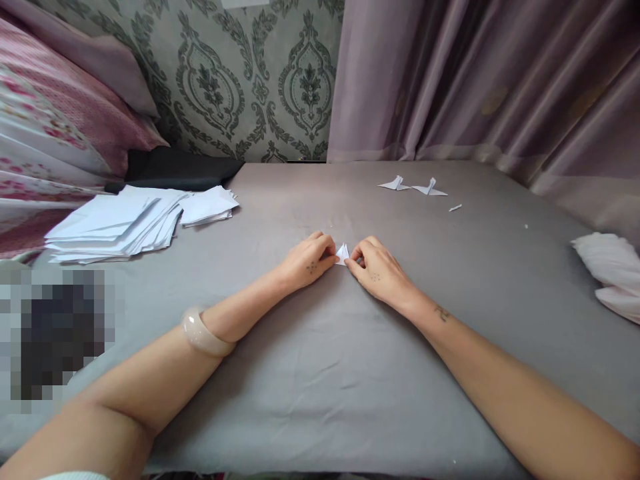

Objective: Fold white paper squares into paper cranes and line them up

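Observation:
A small piece of folded white paper (343, 255) with pointed tips stands between my hands, low over the grey cloth (300, 373). My left hand (311, 260) pinches its left edge between thumb and curled fingers. From the other side my right hand (377, 267) closes on the right edge in a similar pinch. Part of the paper is hidden behind the fingertips. Farther back on the right sit two folded paper birds (395, 183), side by side with wings spread.
Stacks of white paper sheets (115, 223) lie at the left, before a dark folded item (180, 168). A small paper scrap (455, 208) is near the birds. White fabric (607, 267) lies at the right edge. Purple curtains (425, 73) hang behind. A blurred patch covers the lower left.

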Demonstrator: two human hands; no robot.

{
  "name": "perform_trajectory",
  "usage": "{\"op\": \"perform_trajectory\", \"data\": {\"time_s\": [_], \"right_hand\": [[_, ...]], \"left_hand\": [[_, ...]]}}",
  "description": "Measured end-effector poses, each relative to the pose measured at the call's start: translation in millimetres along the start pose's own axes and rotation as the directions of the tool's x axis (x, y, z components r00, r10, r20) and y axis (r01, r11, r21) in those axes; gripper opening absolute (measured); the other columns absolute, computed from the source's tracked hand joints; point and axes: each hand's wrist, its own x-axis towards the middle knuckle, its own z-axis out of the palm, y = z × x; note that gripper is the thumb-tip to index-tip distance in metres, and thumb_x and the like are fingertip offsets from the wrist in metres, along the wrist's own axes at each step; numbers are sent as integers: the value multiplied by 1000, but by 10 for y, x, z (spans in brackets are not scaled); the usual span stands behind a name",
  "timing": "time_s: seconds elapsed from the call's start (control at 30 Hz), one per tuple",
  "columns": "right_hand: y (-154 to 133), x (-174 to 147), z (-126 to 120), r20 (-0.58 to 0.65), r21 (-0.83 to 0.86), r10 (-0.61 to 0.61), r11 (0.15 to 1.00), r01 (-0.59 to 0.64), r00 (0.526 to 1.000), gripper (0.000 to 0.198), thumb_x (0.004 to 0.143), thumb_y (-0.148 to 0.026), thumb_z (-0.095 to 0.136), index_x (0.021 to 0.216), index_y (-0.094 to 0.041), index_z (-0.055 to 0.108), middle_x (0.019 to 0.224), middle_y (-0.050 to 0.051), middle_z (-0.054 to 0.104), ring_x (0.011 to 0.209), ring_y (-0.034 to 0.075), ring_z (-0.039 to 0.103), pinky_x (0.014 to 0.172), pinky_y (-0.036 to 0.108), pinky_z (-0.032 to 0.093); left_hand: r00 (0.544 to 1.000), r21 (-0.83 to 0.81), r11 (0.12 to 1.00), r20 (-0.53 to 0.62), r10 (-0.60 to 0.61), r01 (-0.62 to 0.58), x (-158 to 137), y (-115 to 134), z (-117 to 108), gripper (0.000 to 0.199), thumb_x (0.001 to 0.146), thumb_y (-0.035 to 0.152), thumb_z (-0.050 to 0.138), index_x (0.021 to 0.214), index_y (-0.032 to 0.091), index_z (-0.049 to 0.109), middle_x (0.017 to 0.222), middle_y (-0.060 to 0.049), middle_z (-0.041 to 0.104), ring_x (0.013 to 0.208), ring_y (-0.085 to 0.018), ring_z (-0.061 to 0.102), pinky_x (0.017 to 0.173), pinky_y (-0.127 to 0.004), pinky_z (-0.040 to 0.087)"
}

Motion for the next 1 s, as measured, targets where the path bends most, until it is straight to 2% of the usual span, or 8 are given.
{"op": "perform_trajectory", "data": {"time_s": [0.07, 0.2, 0.3, 0.4, 0.53, 0.7, 0.87, 1.0], "right_hand": [[-11, -23, 20, -22, -10, -51, 999, 51, 998, 4, 88, -21, 52, 90, -19, 55, 99, 5, 57, 80, 14, 57, 72, 27, 43], [-66, -101, 47, 0, -160, -187, 970, 184, 982, 22, 93, -12, 39, 99, -19, 60, 100, 7, 60, 95, 18, 56, 76, 28, 43], [-107, -172, 31, 56, -325, -232, 915, 238, 971, 31, 93, -9, 34, 103, -18, 62, 102, 9, 61, 96, 20, 55, 71, 29, 42], [-124, -230, -4, 89, -393, -267, 876, 280, 959, 33, 93, -9, 35, 109, -19, 63, 106, 8, 61, 95, 20, 55, 70, 30, 41], [-116, -269, -39, 98, -402, -268, 871, 284, 959, 36, 94, -11, 35, 112, -21, 64, 104, 8, 63, 94, 20, 55, 68, 30, 40], [-104, -292, -68, 114, -407, -233, 876, 259, 966, 35, 94, -11, 35, 107, -19, 67, 103, 10, 63, 93, 21, 56, 65, 31, 40], [-140, -294, -110, 164, -448, -238, 847, 287, 957, 35, 90, -6, 36, 101, -18, 67, 105, 10, 63, 92, 21, 55, 63, 32, 39], [-161, -273, -135, 174, -434, -230, 855, 285, 957, 35, 88, -5, 36, 96, -17, 68, 105, 10, 65, 92, 21, 57, 60, 31, 38]], "left_hand": [[996, 53, 995, 5, 84, -85, -25, 23, 9, 12, 90, 23, 46, 91, 18, 56, 90, -4, 57, 77, -15, 54, 68, -27, 44], [981, 227, 955, 94, 172, -190, -84, 83, -11, 24, 95, 18, 32, 98, 15, 56, 94, -8, 59, 85, -18, 56, 73, -29, 47], [957, 353, 893, 174, 230, -279, -148, 111, -50, 29, 94, 13, 32, 106, 13, 58, 102, -12, 60, 91, -20, 57, 75, -31, 49], [939, 401, 852, 213, 269, -335, -209, 123, -94, 32, 91, 11, 35, 110, 13, 60, 112, -13, 59, 97, -22, 57, 77, -32, 50], [938, 361, 872, 229, 261, -331, -240, 122, -148, 36, 85, 7, 37, 106, 14, 65, 113, -12, 62, 98, -23, 59, 74, -31, 51], [946, 281, 910, 200, 256, -306, -227, 94, -186, 35, 79, 6, 40, 96, 15, 68, 113, -10, 64, 99, -23, 61, 75, -31, 51], [944, 238, 923, 203, 259, -304, -225, 86, -170, 34, 76, 6, 41, 91, 15, 69, 112, -10, 64, 97, -23, 62, 75, -30, 51], [980, 61, 978, 47, 195, -198, -207, 63, -122, 33, 74, 6, 42, 86, 16, 71, 107, -8, 67, 85, -18, 64, 75, -28, 50]]}}
